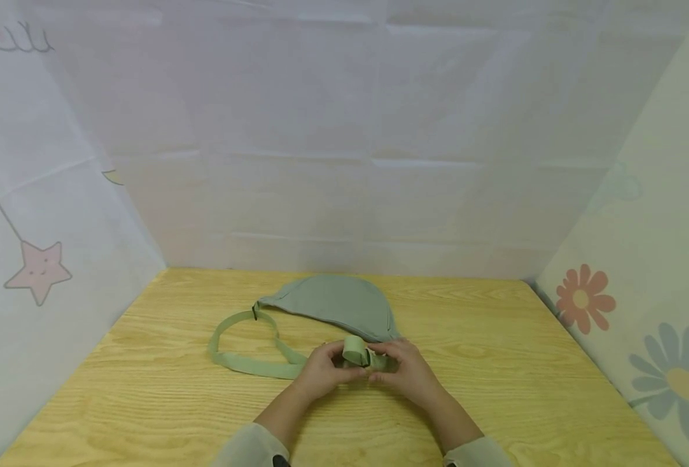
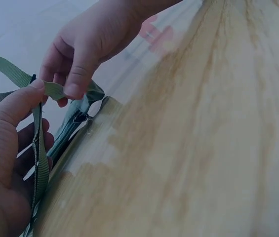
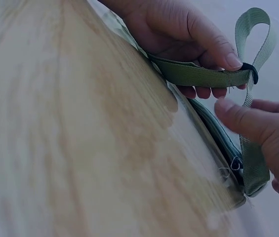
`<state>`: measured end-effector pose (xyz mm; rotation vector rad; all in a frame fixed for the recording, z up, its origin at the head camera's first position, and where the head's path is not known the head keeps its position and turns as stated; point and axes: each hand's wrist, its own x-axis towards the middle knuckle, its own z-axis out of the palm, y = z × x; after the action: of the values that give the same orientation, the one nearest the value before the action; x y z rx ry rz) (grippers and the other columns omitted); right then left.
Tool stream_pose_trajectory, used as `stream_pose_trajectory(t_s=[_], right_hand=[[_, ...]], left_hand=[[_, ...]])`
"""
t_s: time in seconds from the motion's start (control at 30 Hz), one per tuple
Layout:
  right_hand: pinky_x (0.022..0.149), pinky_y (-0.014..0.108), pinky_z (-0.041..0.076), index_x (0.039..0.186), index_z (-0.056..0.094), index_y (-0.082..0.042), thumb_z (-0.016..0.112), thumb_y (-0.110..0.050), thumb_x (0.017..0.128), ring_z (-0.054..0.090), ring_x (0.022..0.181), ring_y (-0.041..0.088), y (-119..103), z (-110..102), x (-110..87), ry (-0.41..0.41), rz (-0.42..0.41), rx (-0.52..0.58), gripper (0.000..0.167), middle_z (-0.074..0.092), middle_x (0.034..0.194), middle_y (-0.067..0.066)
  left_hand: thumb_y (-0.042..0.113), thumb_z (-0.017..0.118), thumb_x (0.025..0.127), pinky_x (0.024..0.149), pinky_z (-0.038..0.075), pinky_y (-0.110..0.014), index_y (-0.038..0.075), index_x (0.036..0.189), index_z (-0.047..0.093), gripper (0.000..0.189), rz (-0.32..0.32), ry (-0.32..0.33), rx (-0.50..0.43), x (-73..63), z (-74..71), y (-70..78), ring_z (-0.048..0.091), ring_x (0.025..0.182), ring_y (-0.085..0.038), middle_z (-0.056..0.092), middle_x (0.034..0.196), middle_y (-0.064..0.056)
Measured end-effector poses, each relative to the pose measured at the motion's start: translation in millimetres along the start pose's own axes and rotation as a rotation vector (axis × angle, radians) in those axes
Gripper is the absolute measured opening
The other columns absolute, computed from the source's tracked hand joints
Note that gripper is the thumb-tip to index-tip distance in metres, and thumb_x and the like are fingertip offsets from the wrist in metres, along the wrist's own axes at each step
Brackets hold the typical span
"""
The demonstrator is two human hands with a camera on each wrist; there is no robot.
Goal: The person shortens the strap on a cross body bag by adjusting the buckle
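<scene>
A grey-green waist bag (image 1: 338, 301) lies on the table with its light green webbing strap (image 1: 256, 367) looping out to the left. Close to the bag's right end, both hands hold the strap at a dark slider buckle (image 3: 250, 72). My left hand (image 1: 325, 373) pinches the strap beside the buckle, thumb on top. On the other side, my right hand (image 1: 407, 371) pinches the strap between thumb and fingers. A small loop of webbing (image 3: 256, 30) stands up from the buckle between the hands. The bag's zipper edge (image 2: 72, 126) shows behind the hands in the left wrist view.
The wooden table (image 1: 146, 402) reaches back to a pale cloth backdrop (image 1: 344, 143). Cloth side walls stand at left and right, printed with a pink star (image 1: 39, 269) and flowers (image 1: 583, 298). A second dark buckle (image 1: 255, 311) joins the strap near the bag's left end.
</scene>
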<state>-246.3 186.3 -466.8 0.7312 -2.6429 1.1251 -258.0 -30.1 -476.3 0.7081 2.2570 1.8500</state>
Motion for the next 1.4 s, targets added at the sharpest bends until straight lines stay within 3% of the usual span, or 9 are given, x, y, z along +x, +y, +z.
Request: stream_pose_trajectory(t_s=[0.13,0.23,0.3,0.47,0.63,0.93,1.13,1.4], right_hand=[[0.113,0.065,0.024,0.116,0.07,-0.011,0.086,-0.019,0.073,0.062,0.112,0.029,3,1,0.6,0.008,0.007,-0.042,0.046,0.071,0.115,0.002],[0.113,0.062,0.026,0.111,0.071,-0.012,0.085,-0.018,0.074,0.063,0.111,0.027,5,2,0.9,0.019,0.028,-0.058,0.04,0.072,0.112,0.002],[0.11,0.058,0.034,0.109,0.072,-0.013,0.084,-0.018,0.075,0.063,0.109,0.026,5,2,0.9,0.028,0.055,-0.042,0.037,0.072,0.111,0.001],[0.1,0.051,0.046,0.109,0.073,-0.017,0.083,-0.024,0.076,0.06,0.113,0.026,5,2,0.3,0.046,0.207,0.086,0.036,0.07,0.111,-0.001],[0.103,0.05,0.043,0.109,0.072,-0.016,0.082,-0.025,0.076,0.058,0.117,0.027,1,-1,-0.3,0.051,0.311,0.217,0.035,0.068,0.112,-0.001],[0.099,0.034,0.045,0.11,0.073,-0.014,0.082,-0.026,0.076,0.057,0.115,0.024,-2,-4,0.6,0.0,0.256,0.199,0.038,0.069,0.112,0.001],[0.098,0.037,0.044,0.11,0.073,-0.017,0.083,-0.028,0.074,0.058,0.115,0.025,-4,-3,0.2,-0.017,0.251,0.181,0.038,0.069,0.112,0.0],[0.099,0.038,0.045,0.113,0.073,-0.016,0.082,-0.031,0.075,0.058,0.115,0.026,-5,-3,0.4,-0.054,0.217,0.19,0.042,0.069,0.112,-0.001]], left_hand=[[0.017,0.079,0.083,0.084,0.05,-0.023,0.008,0.117,0.068,0.037,-0.003,0.005,-0.013,0.0,-0.8,-1.5,0.062,0.095,-0.005,0.07,0.114,-0.012],[0.017,0.079,0.083,0.082,0.05,-0.023,0.007,0.115,0.069,0.036,-0.001,0.02,-0.014,-0.4,-1.1,-2.2,0.061,0.093,-0.005,0.07,0.111,-0.012],[0.017,0.079,0.083,0.082,0.05,-0.023,0.006,0.114,0.069,0.035,-0.004,0.033,-0.013,-0.9,-1.2,-2.3,0.061,0.092,-0.006,0.07,0.11,-0.012],[0.013,0.078,0.083,0.082,0.051,-0.023,0.003,0.113,0.067,0.034,-0.021,0.042,-0.038,-1.9,-1.1,-1.4,0.062,0.092,-0.005,0.069,0.111,-0.015],[0.01,0.077,0.084,0.084,0.051,-0.021,0.0,0.115,0.065,0.035,-0.02,0.029,-0.05,-2.2,-0.9,-0.5,0.063,0.094,-0.003,0.068,0.114,-0.019],[0.014,0.08,0.082,0.083,0.05,-0.023,0.003,0.112,0.068,0.034,-0.018,0.051,0.006,-2.2,-1.9,0.9,0.062,0.094,-0.005,0.07,0.111,-0.015],[0.014,0.08,0.082,0.091,0.047,-0.023,0.005,0.113,0.068,0.035,-0.023,0.016,0.018,-1.1,-0.6,0.6,0.06,0.103,-0.006,0.069,0.115,-0.012],[0.017,0.082,0.08,0.09,0.049,-0.023,0.011,0.113,0.069,0.036,-0.002,0.011,0.08,-0.9,1.6,-0.3,0.062,0.103,-0.007,0.07,0.113,-0.006]])
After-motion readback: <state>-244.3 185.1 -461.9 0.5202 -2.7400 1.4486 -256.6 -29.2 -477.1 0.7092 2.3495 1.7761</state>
